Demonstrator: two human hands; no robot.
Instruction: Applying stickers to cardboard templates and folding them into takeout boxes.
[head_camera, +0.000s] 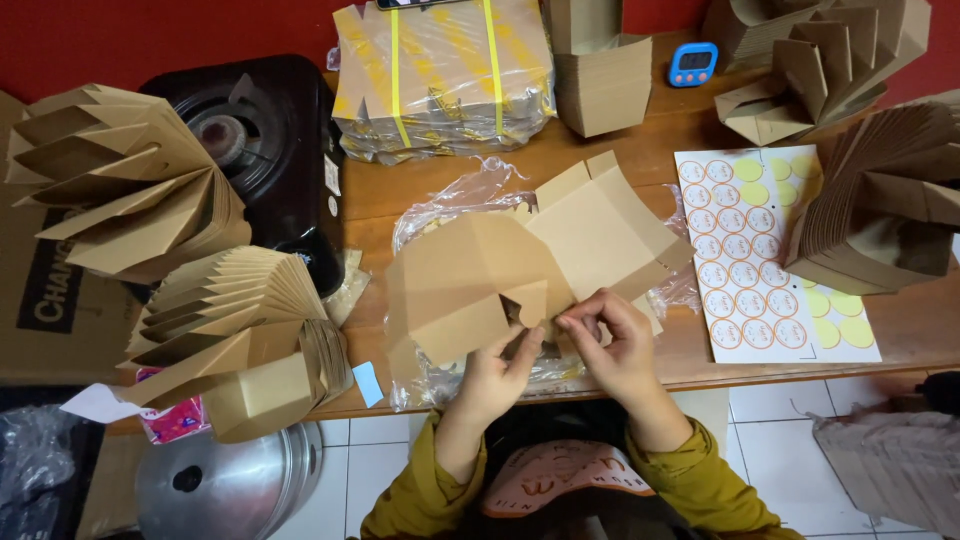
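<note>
Wooden table (620, 150), seen from above, with the person seated at its near edge. Largest items: fanned stacks of folded brown boxes along the left edge (120, 190) and at the far right corner (870, 190), which read as finished pieces; a bundle of flat cardboard blanks (440, 80) strapped with yellow bands at the far edge, apparently still unopened. A sticker sheet (760, 255) lies toward the right edge, with roughly a third of its round labels already peeled off, the rest remaining. At the middle of the near edge, on clear plastic wrap (450, 200), lies the cardboard box (520, 270) in hand: its panels are raised but its flaps stand unfastened, so it appears partly folded. The left hand (495, 375) pinches a small tab at the box's near side between thumb and fingers; the right hand (615, 345) grips the adjoining flap, fingertips closed on it, just beside the left.
</note>
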